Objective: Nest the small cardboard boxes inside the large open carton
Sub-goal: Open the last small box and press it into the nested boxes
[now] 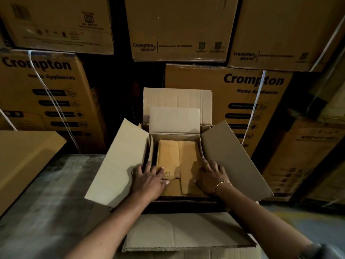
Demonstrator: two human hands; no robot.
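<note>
Left hand (149, 177): fingers spread and flat, palm down on the near end of the left box (168, 156), thumb across its ragged near edge. It clasps nothing and only presses.

Right hand (211, 177): also flat and splayed. Its fingertips are at the right inner wall and its heel is over the right box (188, 157). It clasps nothing either. There is a bracelet (222, 184) on that wrist.

Task items: both boxes lie side by side, low in the well of the carton (186, 230). They sit within an inner box whose pale flap (174, 120) stands upright at the far side. I cannot tell whether the two are folded flat or whole, as the light is poor.

Risks, judged from here:
- The near edge of the left box looks torn and slightly raised, so harder pressing there could crease it or tear it further.
- The right box sits tight against the wall. A push from one end only may wedge it tilted instead of level.
- The right flap (235, 161) leans in over the right hand, and the left flap (119, 161) does likewise on its side. Either could drop across the opening and block the next box.
- The pale flap may fold down onto the boxes if knocked.
- The bracelet could snag a cardboard edge as the hand comes out and drag the right box up with it.
</note>
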